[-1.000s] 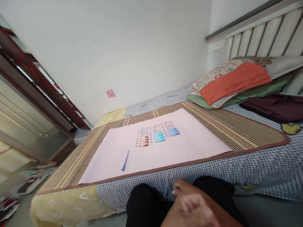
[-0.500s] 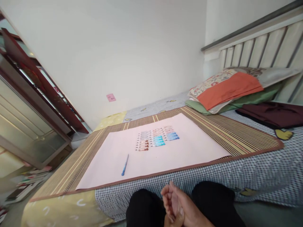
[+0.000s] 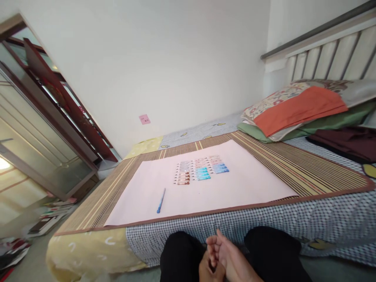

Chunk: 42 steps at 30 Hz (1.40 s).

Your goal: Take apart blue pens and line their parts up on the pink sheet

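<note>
My right hand (image 3: 233, 256) rests between my knees, palm turned up, with loosely bent fingers and nothing visible in it. Against it lies my left hand (image 3: 210, 271), its fingers curled in and touching the right palm; no object shows in it. Ahead of both hands, apart from them, a large pale pink sheet (image 3: 241, 192) covers part of the bed. A single long blue pen (image 3: 161, 201) lies near its front left. Farther back are rows of short pen-like pieces: brown ones (image 3: 183, 178), turquoise ones (image 3: 202, 174), dark blue ones (image 3: 219, 168) and pale ones (image 3: 184, 166).
A striped mat (image 3: 264, 156) lies beneath the sheet on a checked bedspread (image 3: 235, 219). Pillows (image 3: 305, 109) and folded dark red cloth (image 3: 346, 141) are at the right. A pink note (image 3: 144, 119) is on the wall. Left of the bed stands a glass-panelled door (image 3: 44, 129).
The view has turned slightly left, so the bed and sheet appear shifted right. My hands stay together on my lap; the left fingers have curled up more against the right palm.
</note>
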Tool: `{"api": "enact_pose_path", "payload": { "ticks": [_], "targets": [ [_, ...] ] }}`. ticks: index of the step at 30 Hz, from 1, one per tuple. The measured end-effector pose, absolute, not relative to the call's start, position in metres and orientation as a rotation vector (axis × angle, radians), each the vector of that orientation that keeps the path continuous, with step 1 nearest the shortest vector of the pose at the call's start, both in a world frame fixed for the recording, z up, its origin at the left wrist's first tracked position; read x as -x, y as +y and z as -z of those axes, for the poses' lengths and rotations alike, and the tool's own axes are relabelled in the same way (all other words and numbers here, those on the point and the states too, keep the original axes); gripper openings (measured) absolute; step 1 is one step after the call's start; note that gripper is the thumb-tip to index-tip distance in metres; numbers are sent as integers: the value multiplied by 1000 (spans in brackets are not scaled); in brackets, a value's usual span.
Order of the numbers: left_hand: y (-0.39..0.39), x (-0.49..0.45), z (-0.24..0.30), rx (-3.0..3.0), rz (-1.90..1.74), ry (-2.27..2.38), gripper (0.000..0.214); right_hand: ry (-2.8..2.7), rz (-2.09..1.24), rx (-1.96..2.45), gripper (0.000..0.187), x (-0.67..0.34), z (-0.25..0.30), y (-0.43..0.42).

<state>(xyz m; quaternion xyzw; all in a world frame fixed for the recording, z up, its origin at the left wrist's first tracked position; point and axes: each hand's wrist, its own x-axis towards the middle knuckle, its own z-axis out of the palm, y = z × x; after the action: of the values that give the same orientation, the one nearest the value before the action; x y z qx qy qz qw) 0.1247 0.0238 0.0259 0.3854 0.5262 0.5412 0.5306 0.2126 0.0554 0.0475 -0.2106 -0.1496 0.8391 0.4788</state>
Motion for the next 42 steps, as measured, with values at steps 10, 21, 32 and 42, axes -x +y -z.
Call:
{"api": "enact_pose_path", "payload": {
  "ticks": [10,21,32,42],
  "targets": [
    [21,-112,-26,-947,-1237,1418,63,-369,-2159,458,54,-207,-54,43],
    [51,-49,-83,-1332,-1237,1666,48,-809,-1978,1019,70,-221,-23,66],
    [139,67,-115,-1455,-1125,2361,39,-1115,-1925,1067,52,-204,-7,58],
    [192,79,-126,-1494,-722,2446,18,-1129,-1902,1058,48,-204,0,63]
  ]
}}
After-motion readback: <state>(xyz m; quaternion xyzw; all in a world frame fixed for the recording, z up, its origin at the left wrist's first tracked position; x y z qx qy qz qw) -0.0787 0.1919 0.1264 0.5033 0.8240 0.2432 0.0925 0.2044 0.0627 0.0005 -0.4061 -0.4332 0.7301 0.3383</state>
